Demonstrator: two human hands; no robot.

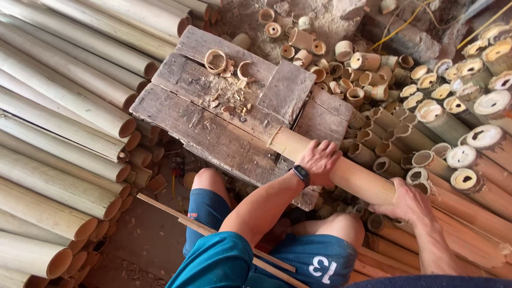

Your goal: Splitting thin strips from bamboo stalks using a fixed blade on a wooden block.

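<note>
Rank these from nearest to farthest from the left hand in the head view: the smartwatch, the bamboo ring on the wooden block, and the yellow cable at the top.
Measured from the left hand gripping the bamboo pole:
1. Smartwatch, on that hand's own wrist, just below it.
2. Bamboo ring, up and left on the wooden block.
3. Yellow cable, far up at the top right, beyond the cut bamboo pieces.
</note>
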